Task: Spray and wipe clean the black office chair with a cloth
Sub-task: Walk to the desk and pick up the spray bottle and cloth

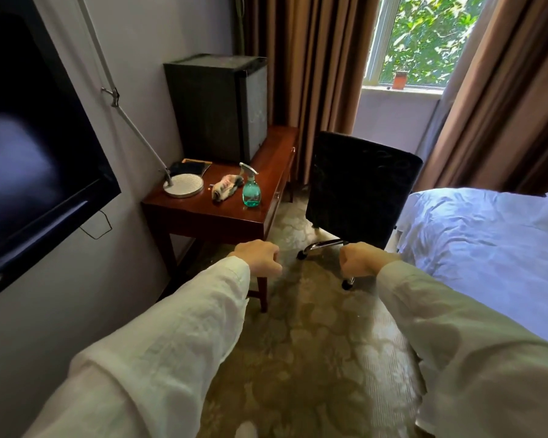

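I see both my arms stretched out in front of me in white sleeves. My left hand (257, 257) has its fingers curled in and holds nothing. My right hand (366, 259) is balled up the same way, with nothing in it.

The black office chair (361, 184) stands ahead of my hands, with its back turned to me. It sits between the table (203, 213) and the bed (487, 248). Its shiny metal foot and small wheels show just beside my right hand, a little farther away. My left hand is near the front corner of the table.

The spray bottle (251, 191) stands upright on the table, close to the edge on the chair's side. It has blue-green liquid in it. The cloth (227, 188) lies bunched up just beside the bottle, on its left. Both are well apart from my fingers.

A black mini fridge (217, 105) stands at the back of the table, and a round lamp base (184, 184) sits near the wall.
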Tool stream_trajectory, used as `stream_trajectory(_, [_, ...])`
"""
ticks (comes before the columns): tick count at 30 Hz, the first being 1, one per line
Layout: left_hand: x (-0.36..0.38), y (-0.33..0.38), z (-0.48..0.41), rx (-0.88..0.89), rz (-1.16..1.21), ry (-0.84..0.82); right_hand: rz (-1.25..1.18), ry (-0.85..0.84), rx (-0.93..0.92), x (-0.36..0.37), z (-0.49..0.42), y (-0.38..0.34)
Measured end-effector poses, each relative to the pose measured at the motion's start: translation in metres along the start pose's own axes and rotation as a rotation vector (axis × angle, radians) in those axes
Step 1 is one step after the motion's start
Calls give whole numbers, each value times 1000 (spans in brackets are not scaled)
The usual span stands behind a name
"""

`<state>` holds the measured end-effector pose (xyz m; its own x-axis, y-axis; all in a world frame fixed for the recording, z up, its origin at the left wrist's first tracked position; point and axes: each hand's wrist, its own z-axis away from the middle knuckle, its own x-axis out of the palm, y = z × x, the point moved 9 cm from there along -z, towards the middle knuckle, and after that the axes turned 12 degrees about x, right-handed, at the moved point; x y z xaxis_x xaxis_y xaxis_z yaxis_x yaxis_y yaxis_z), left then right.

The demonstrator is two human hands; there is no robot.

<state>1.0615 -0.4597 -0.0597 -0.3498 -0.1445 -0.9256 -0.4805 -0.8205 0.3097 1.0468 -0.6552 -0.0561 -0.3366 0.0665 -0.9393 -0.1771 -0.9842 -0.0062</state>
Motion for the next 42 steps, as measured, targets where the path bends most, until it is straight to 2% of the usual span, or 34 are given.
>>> stream_trajectory(8, [-4,-45,-58,-17,5,-35,-19,-41,3,-7,-71,-15])
stream_trajectory(22, [-72,-172,-224,-24,-16,-118,-49,-95,28,-72,-277,-88])
stream_trajectory(27, [-87,-214,-269,-39,-32,-98,-51,-47,6,-95,-338,-109])
stream_trajectory(34, [-84,-248,-311,-75,28,-91,-43,-99,4,-93,-399,-123])
stream_trajectory(38, [-78,-267,-327,-130,53,-68,-30,-136,-23,-92,-428,-136])
stream_trajectory(42, [-79,-292,-344,-241,55,30,-7,-180,-41,-93,-462,-149])
